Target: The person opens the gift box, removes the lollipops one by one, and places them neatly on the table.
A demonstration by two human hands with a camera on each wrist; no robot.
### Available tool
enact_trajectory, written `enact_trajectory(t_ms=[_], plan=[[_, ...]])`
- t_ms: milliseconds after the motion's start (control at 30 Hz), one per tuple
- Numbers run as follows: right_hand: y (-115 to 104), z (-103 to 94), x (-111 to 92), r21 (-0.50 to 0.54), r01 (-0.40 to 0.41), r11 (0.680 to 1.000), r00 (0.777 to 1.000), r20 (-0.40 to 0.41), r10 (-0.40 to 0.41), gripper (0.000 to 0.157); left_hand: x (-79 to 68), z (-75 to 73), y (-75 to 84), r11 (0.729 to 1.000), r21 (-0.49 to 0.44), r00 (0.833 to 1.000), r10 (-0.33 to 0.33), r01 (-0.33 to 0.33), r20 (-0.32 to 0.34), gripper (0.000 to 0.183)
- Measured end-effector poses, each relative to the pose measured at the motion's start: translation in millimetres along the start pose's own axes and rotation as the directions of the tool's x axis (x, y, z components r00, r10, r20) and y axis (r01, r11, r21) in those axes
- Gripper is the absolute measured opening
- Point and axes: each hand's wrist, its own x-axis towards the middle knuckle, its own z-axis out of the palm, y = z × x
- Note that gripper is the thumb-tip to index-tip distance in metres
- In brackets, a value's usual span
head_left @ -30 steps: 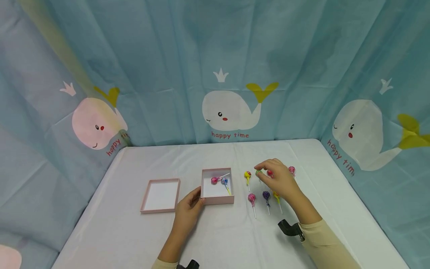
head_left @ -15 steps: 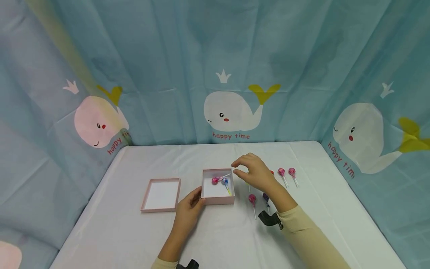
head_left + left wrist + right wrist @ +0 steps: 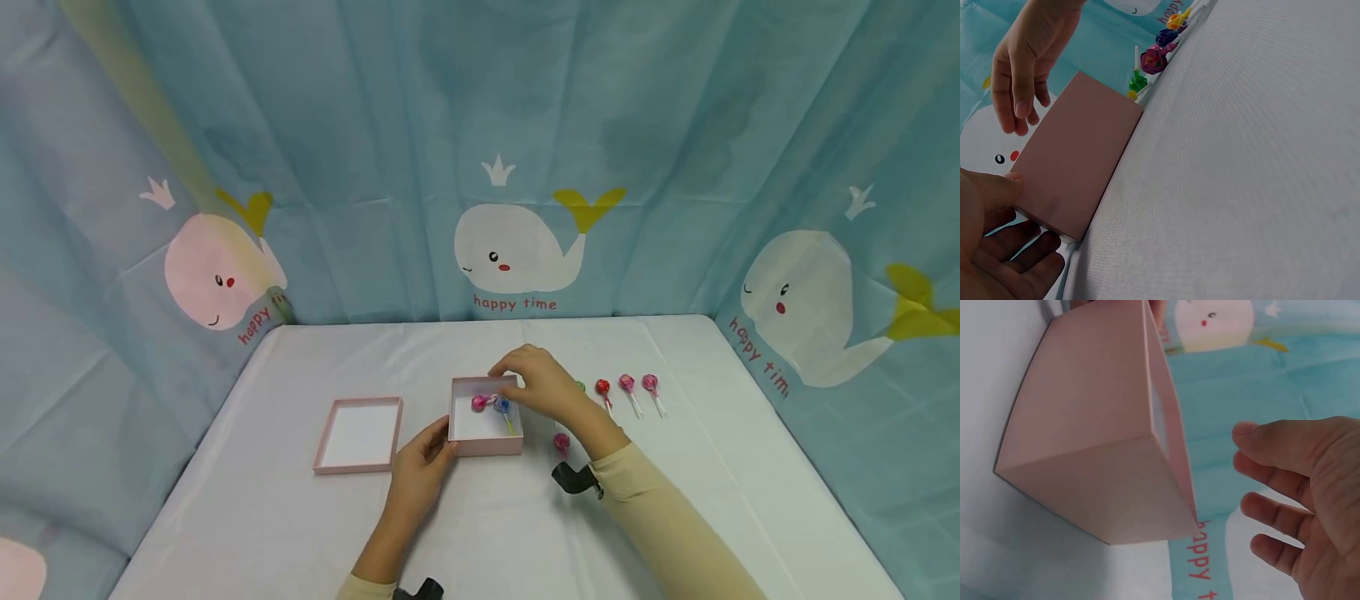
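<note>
My left hand [image 3: 422,475] holds the near left corner of a pink open box [image 3: 489,448], its thumb on the front wall and fingers along the side. Inside lie a pink lollipop [image 3: 478,403] and a blue lollipop [image 3: 502,406]. Over the box's right rim reaches my right hand [image 3: 542,385], covering part of the pink lollipop's stick. In the right wrist view, that hand [image 3: 1310,494] has its thumb and fingers apart, with nothing seen between them. A green lollipop [image 3: 1137,81] lies on the table beside the box.
Left of the box lies its shallow lid [image 3: 358,435]. To the right are a red lollipop [image 3: 603,387] and several pink ones, one pink lollipop [image 3: 562,442] nearer. Purple [image 3: 1166,37] and yellow lollipops [image 3: 1177,21] show in the left wrist view. A whale-print curtain [image 3: 375,250] hangs behind.
My right hand has moved left from the green lollipop to above the box; the green lollipop stays on the table. My left hand and the box have stayed in place.
</note>
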Motion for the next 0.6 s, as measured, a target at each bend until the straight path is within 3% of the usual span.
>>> enact_trajectory(t_ms=[333, 600], plan=[[0.6, 23.8, 11.6, 0.039, -0.026, 0.999, 0.996, 0.088, 0.023, 0.026, -0.7, -0.1, 0.4, 1.000, -0.012, 1.000, 0.014, -0.014, 0.008, 0.052], [1.1, 37.3, 16.9, -0.010, 0.014, 1.000, 0.996, 0.083, -0.013, 0.029, -0.6, -0.8, 0.6, 0.999, -0.034, 1.000, -0.001, 0.001, 0.010, 0.051]])
